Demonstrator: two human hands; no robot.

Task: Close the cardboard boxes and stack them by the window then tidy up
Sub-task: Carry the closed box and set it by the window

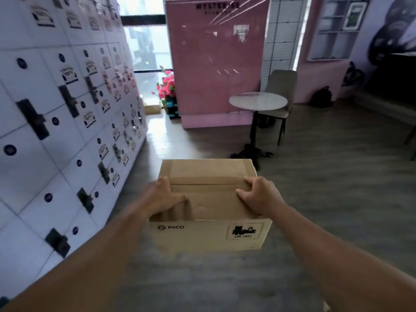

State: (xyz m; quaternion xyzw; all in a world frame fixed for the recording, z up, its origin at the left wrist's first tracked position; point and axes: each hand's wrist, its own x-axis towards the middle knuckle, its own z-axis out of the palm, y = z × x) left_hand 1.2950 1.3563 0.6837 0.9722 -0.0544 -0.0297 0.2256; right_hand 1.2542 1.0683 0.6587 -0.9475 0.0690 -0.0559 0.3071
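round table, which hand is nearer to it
Right. The right hand holds the cardboard box on the side toward the round table, which stands ahead and to the right. The left hand holds the box's opposite side, by the lockers.

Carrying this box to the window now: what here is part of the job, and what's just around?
Job: cardboard box, left hand, right hand, second box by the window.
Around: round table, chair, flowers, backpack, lockers.
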